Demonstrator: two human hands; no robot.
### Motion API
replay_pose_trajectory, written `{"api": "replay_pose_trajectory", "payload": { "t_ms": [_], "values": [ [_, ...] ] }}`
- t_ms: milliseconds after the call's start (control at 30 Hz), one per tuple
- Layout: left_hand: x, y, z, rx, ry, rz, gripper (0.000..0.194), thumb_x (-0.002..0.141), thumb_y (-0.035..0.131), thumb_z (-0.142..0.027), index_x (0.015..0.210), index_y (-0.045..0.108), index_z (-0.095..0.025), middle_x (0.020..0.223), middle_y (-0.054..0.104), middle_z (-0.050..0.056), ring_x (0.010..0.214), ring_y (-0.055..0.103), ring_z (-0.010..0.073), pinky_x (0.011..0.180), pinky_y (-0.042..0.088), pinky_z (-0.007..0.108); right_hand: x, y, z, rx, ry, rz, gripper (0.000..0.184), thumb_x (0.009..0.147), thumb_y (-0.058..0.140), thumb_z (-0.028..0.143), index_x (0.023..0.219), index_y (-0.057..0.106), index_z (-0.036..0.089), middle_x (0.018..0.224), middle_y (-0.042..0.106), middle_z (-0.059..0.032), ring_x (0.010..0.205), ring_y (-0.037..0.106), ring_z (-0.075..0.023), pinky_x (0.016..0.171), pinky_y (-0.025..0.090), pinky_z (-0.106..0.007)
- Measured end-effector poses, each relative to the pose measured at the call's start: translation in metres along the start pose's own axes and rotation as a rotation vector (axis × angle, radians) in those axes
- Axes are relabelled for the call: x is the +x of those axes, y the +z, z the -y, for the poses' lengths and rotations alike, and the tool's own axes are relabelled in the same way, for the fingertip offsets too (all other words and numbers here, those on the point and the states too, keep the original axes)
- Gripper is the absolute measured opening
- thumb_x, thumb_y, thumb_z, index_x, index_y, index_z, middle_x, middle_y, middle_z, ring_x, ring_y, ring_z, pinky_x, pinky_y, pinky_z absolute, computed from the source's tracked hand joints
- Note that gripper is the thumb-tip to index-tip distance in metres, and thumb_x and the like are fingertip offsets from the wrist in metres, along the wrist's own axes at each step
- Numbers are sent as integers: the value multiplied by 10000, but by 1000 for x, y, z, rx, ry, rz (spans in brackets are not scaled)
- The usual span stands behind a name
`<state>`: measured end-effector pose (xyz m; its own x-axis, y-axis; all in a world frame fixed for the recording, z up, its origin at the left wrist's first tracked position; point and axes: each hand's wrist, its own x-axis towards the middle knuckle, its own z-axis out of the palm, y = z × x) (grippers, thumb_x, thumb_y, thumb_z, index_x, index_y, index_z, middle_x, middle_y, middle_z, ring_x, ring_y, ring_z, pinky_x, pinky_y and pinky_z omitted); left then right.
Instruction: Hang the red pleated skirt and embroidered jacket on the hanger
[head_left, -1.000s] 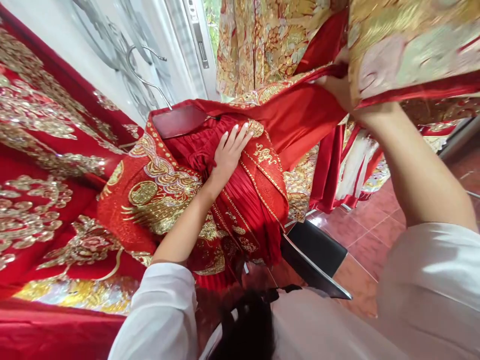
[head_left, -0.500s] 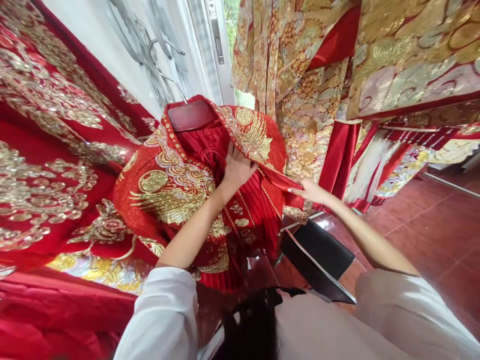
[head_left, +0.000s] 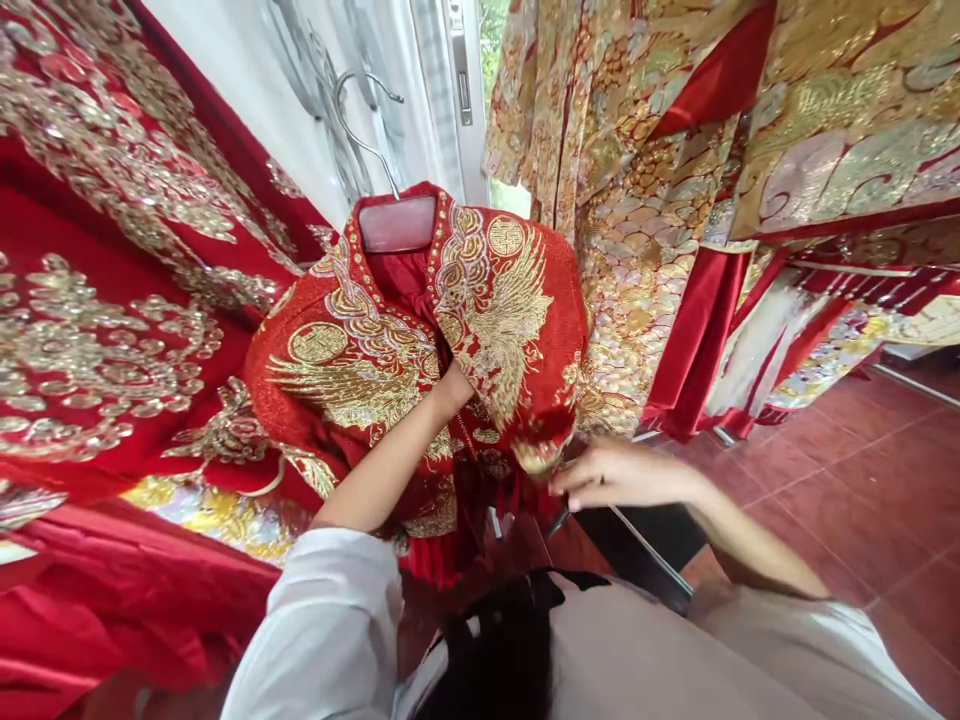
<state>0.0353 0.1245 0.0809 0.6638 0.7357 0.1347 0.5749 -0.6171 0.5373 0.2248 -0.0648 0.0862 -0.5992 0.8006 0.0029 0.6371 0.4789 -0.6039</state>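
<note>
A red jacket (head_left: 540, 340) with gold embroidery hangs from a metal-hooked hanger (head_left: 375, 150), over a red pleated garment (head_left: 435, 560). My left hand (head_left: 454, 388) reaches in beneath the jacket's right-hand front panel; its fingers are hidden by the cloth. Just beside the lower end of the sleeve on that side is my right hand (head_left: 611, 475), slightly blurred. Its fingers stretch toward the cuff with the thumb apart, and no cloth shows between them.
Red garments with silver-gold beading (head_left: 112, 340) hang close on the left. Gold patterned garments (head_left: 630, 220) hang on the right. A black flat-sided object (head_left: 652, 535) stands on the red tiled floor (head_left: 847, 480) below my right arm. Behind the hanger is a white curtain (head_left: 420, 90).
The jacket's right-hand front panel has dropped from folded-back to lying over my left hand. My right hand has let go of its edge and moved down. The view has shifted slightly.
</note>
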Motion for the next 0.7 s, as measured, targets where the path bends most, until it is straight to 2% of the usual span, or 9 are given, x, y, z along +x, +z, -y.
{"api": "replay_pose_trajectory", "payload": {
  "t_ms": [33, 133, 167, 233, 300, 367, 433, 533, 700],
  "values": [
    [-8, 1, 1, 117, -1, 21, 548, 922, 364, -261, 1456, 311, -149, 1510, 314, 125, 1417, 264, 220, 1162, 241, 467, 5, -12, -8, 6, 25, -162, 309, 905, 479, 410, 1065, 709, 280, 969, 712, -28, 772, 677, -191, 674, 517, -324],
    [-33, -5, 0, 376, 40, 148, 425, 810, 551, -218, 1232, 598, -194, 1420, 463, 103, 1405, 282, 287, 1168, 198, 504, 12, -65, -40, -48, 187, -856, 333, 895, 488, 442, 1052, 701, 239, 1025, 697, -65, 895, 663, -224, 784, 518, -379],
    [-43, -11, -4, 399, 54, 213, 381, 766, 607, -216, 1143, 656, -191, 1363, 524, 112, 1378, 331, 318, 1152, 234, 510, 15, -84, -52, -31, 172, -960, 343, 876, 512, 461, 1052, 694, 229, 1012, 696, -74, 918, 656, -233, 793, 517, -387],
    [-58, -27, -21, 453, 91, 347, 322, 763, 634, -279, 1067, 696, -193, 1225, 629, 121, 1248, 501, 336, 1058, 389, 487, 29, -114, -77, 101, 58, -952, 408, 824, 561, 519, 1102, 655, 235, 1109, 665, -76, 992, 634, -230, 816, 518, -387],
    [-62, -46, -50, 490, 187, 405, 360, 879, 488, -392, 1143, 668, -226, 1118, 683, 94, 1063, 631, 292, 916, 500, 448, 53, -131, -101, 222, -40, -908, 506, 807, 549, 578, 1191, 593, 253, 1268, 583, -70, 1117, 577, -217, 902, 490, -395],
    [-47, -67, -82, 514, 365, 224, 402, 920, 385, -431, 1158, 655, -252, 1157, 666, 62, 1064, 621, 257, 941, 485, 431, 81, -136, -121, 299, -58, -863, 565, 814, 490, 638, 1229, 558, 260, 1283, 565, -70, 1158, 539, -208, 948, 461, -405],
    [-17, -85, -105, 548, 472, -81, 400, 909, 378, -424, 1159, 649, -270, 1222, 626, 54, 1171, 542, 266, 1089, 350, 472, 101, -135, -135, 340, -32, -792, 596, 824, 409, 693, 1182, 576, 248, 1183, 608, -81, 1101, 552, -212, 930, 460, -407],
    [38, -100, -113, 611, 464, -359, 429, 828, 487, -410, 1211, 615, -265, 1309, 548, 81, 1281, 407, 336, 1179, 139, 521, 106, -136, -140, 240, 60, -747, 602, 824, 347, 736, 959, 616, 215, 910, 633, -76, 898, 571, -206, 840, 469, -372],
    [86, -97, -91, 414, 263, -335, 486, 808, 495, -523, 1196, 594, -247, 1176, 603, 132, 1256, 419, 380, 1126, 188, 583, 74, -142, -113, -267, 302, -1093, 530, 768, 533, 687, 604, 453, 189, 549, 383, 4, 607, 409, -143, 656, 383, -285]
  ]
}}
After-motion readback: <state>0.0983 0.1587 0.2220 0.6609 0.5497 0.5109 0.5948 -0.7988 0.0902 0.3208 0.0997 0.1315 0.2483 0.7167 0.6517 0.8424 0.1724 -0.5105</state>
